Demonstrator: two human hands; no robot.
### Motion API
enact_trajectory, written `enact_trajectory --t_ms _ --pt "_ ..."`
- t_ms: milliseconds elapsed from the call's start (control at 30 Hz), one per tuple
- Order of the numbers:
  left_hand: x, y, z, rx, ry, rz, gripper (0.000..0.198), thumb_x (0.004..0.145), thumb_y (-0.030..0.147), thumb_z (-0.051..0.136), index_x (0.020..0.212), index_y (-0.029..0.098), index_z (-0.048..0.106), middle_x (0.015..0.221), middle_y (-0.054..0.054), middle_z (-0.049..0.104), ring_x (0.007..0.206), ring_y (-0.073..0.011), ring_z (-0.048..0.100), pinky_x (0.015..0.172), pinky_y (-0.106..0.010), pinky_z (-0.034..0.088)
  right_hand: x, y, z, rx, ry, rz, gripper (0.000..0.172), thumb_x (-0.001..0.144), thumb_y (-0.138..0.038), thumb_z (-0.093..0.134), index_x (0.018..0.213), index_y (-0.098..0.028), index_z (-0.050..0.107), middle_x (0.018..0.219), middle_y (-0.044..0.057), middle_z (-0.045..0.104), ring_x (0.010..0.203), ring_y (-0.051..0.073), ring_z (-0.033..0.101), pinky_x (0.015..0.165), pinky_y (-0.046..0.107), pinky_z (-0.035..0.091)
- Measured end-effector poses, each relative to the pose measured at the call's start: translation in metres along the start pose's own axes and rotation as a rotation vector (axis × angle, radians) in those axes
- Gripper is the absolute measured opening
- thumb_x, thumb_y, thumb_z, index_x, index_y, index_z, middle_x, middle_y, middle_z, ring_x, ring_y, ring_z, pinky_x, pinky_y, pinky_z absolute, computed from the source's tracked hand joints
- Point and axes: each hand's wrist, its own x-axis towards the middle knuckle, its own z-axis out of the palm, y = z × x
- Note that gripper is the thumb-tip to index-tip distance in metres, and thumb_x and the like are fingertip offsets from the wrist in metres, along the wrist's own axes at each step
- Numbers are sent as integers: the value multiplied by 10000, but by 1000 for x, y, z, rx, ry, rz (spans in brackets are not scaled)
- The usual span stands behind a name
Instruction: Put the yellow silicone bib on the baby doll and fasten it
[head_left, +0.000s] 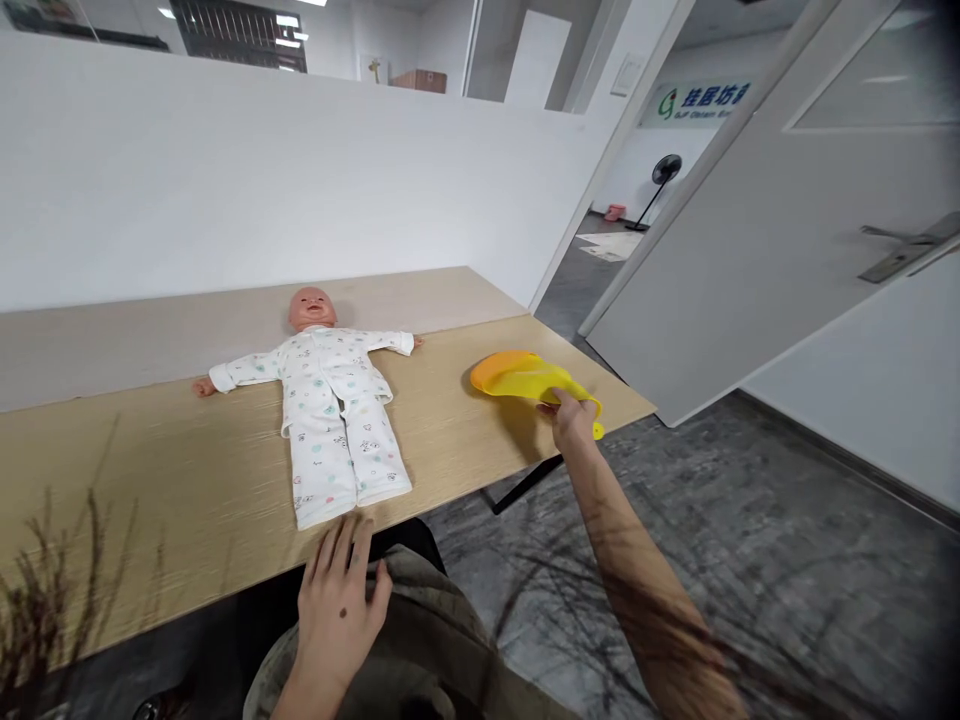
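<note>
A baby doll (330,400) lies on its back on the table, its arms spread out. It wears a white patterned top (326,362) and matching trousers (319,465). My left hand (343,585) lies palm down with its fingers stretched out, near the table's front edge and just below the trouser hems. Over the right end of the table, my right hand (571,415) grips a yellow baby bib (529,380) with an orange pocket part at its far end. The thumb lies along the bib's top, and a yellow strap end hangs past the hand.
The wooden table (442,430) stands against a white wall (300,190). To the right is a grey door (750,220) with a metal handle (900,245). Through the doorway a standing fan (666,168) shows. Dark, blurred hair strands cross the lower view.
</note>
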Motion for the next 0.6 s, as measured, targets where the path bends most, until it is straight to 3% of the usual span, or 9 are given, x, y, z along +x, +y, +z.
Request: enact_trajectory --t_ms 100,167,267,367,467,600 --pt "12 -4 -12 -112 35 -6 317 950 244 566 1230 156 687 1201 -112 757 1029 -249 736 877 -366 582 -16 -25 12 28 -98 -87 110 688 -171 658 776 -172 590 757 25 668 616 117 606 489 194 503" --pt "23 -10 -18 -214 49 -50 290 958 252 574 1212 180 694 1243 -98 742 1070 -234 728 909 -346 576 -30 -45 21 47 -165 -177 113 648 -193 667 727 -174 588 708 19 647 561 104 545 449 195 453" --pt "44 -21 -27 -460 46 -175 267 973 286 570 1185 203 709 1251 -83 733 1157 -224 695 1016 -350 543 -59 -75 33 46 -353 -233 216 629 -246 641 827 -164 676 785 47 680 582 126 556 426 204 413" --pt "68 -25 -31 -735 -20 -358 286 968 381 579 1120 188 726 1186 -96 747 1100 -222 703 996 -354 553 -92 -99 40 11 -515 -153 350 642 -264 595 952 -166 725 761 49 662 662 171 629 544 253 515" --pt "91 -18 -29 -954 -151 -530 344 940 454 588 1087 173 721 1120 -104 755 1055 -229 701 988 -375 551 -128 -117 43 -11 -673 -16 445 617 -281 581 1024 -186 737 684 29 632 642 192 634 559 283 530" --pt "109 -15 -16 -1340 -336 -575 443 850 492 662 1157 173 670 1160 -121 725 1074 -246 687 950 -386 563 -173 -134 47 22 -896 139 466 620 -280 622 1073 -205 704 752 19 672 734 216 676 622 304 565"
